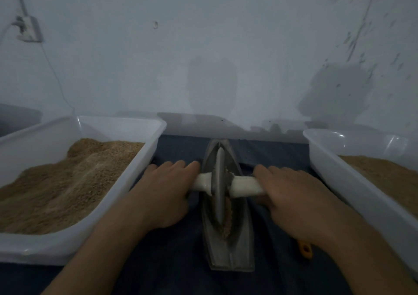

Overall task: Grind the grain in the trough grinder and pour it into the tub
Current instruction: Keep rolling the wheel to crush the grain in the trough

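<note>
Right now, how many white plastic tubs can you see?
2. One tub sits left of the trough grinder, heaped with grain. The other tub sits to its right, partly cut off by the frame. Others may lie outside the view.

Dim, soft, slightly blurred view; edges bow outward; faint wall shadows.

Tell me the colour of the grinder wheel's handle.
White or off-white; the handle shows in the head view, gripped on both sides of the grey wheel.
</note>
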The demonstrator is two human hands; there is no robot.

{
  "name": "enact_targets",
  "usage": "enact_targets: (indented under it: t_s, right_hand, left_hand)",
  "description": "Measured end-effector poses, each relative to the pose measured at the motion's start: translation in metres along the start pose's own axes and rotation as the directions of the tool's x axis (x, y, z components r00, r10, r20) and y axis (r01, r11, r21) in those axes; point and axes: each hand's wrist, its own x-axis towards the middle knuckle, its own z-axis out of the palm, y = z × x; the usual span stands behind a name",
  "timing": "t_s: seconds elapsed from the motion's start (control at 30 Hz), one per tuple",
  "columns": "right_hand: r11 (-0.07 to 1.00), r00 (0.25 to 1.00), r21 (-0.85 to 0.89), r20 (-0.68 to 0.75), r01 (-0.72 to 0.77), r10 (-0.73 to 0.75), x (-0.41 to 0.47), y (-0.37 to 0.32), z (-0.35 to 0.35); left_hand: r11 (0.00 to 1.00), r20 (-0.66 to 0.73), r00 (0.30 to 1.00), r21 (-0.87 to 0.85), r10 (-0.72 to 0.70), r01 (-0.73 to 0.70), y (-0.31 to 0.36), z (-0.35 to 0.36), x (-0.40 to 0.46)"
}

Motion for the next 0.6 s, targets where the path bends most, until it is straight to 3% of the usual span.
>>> enact_targets:
  t_s: [0.2, 0.27, 0.37, 0.47, 0.6]
  right_hand:
    - [0.967, 0.978, -0.167, -0.107, -0.193, 0.177, 0.038, -0.001, 0.029]
    - [0.955, 0.973, -0.204, -0.134, -0.214, 0.19, 0.041, -0.002, 0.034]
    - [0.977, 0.984, -0.179, -0.157, -0.113, 0.085, 0.033, -0.001, 0.024]
    - [0.994, 0.998, -0.107, -0.064, -0.007, 0.0, 0.016, 0.002, 0.01]
    - [0.994, 0.997, -0.096, -0.066, -0.042, 0.036, 0.012, -0.001, 0.007]
  left_hand:
    - [0.95, -0.284, 0.948, 0.23, -0.142, 0.211, 0.021, 0.026, 0.033]
    - [0.95, -0.267, 0.954, 0.237, -0.138, 0.204, 0.018, 0.028, 0.033]
    - [0.968, -0.177, 0.978, 0.203, -0.111, 0.147, 0.011, 0.024, 0.023]
    - [0.994, -0.021, 0.997, 0.078, -0.074, 0.075, 0.003, 0.009, 0.009]
    - [0.994, -0.052, 0.996, 0.084, -0.072, 0.076, 0.008, 0.012, 0.005]
